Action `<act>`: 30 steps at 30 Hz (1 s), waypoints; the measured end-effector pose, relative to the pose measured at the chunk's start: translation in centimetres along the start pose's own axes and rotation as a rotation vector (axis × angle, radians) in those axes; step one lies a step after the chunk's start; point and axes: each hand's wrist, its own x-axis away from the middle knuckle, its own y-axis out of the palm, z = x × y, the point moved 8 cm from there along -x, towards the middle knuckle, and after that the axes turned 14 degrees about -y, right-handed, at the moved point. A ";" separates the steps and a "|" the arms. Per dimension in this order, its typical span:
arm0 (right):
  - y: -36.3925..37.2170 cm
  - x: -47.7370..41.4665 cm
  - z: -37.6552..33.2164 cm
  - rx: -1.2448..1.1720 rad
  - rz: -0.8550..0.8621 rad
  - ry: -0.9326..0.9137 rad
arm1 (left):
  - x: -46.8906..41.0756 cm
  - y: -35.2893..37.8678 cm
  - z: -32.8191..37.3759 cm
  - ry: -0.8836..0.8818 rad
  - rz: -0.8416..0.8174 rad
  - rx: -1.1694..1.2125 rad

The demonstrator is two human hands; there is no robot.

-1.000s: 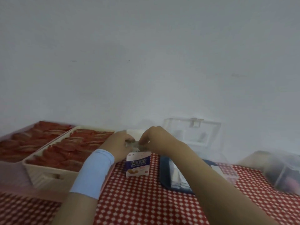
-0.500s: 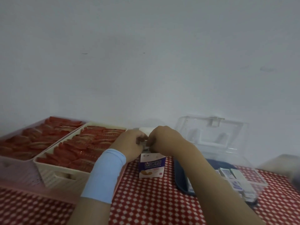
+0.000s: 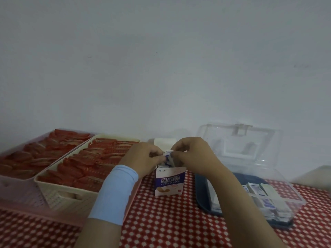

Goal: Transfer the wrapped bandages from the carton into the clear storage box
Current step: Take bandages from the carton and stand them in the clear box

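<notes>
A small white and purple carton (image 3: 169, 181) stands upright on the red checked tablecloth in the middle. White and blue wrapped bandages (image 3: 168, 157) stick out of its open top. My left hand (image 3: 143, 156) and my right hand (image 3: 192, 154) meet just above the carton, and both pinch the bandages between fingertips. A light blue band covers my left wrist. To the right sits the clear storage box (image 3: 279, 199) with its lid tilted up behind it; several wrapped bandages (image 3: 258, 191) lie inside.
A cream basket (image 3: 59, 190) and a pink basket (image 3: 16, 190), both filled with red packets, stand at the left. The clear box rests on a dark blue tray (image 3: 201, 196). A white object (image 3: 163, 141) stands behind my hands by the wall.
The bandages have come up out of the carton's top between my fingertips. The view has shifted, so the clear box shows more fully at the right.
</notes>
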 end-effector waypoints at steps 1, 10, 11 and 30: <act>-0.3 0.0 0.1 -0.053 0.032 0.010 | -0.1 0.1 -0.1 -0.013 -0.008 0.001; -4.5 0.7 0.3 -0.153 0.442 -0.035 | 0.0 0.0 0.4 -0.034 -0.005 0.049; -5.0 0.9 0.2 -0.159 0.486 -0.050 | 0.0 -0.6 0.7 -0.027 0.026 0.103; -5.2 3.3 -2.6 -0.562 0.297 -0.030 | 3.7 3.8 6.5 -0.218 -0.625 1.331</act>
